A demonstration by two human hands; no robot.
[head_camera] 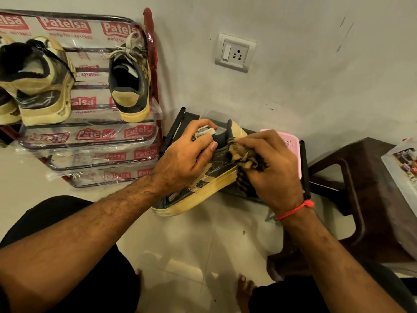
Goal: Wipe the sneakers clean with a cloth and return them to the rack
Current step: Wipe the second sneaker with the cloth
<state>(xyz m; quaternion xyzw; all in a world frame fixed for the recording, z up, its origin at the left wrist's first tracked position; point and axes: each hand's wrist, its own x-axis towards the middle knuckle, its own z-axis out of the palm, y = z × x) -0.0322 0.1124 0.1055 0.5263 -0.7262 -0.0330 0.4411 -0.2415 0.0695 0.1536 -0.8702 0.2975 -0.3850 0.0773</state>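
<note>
Above pale floor tiles [203,245], dark gold-striped sneaker [198,186] has yellowed sole.

"Patelsa" in red repeats across the rack's plastic wrap [94,134] (with "Regd No. 4018663" partly legible), far left.

Plastic-wrapped metal rack [144,132], grey sneaker [129,86] and tan sneaker [42,86] on its shelf, possibly another at left edge

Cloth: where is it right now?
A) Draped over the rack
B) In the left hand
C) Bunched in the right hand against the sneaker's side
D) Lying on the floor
C: the cloth is bunched in the right hand, pressed to the held sneaker, which the left hand steadies.
</note>
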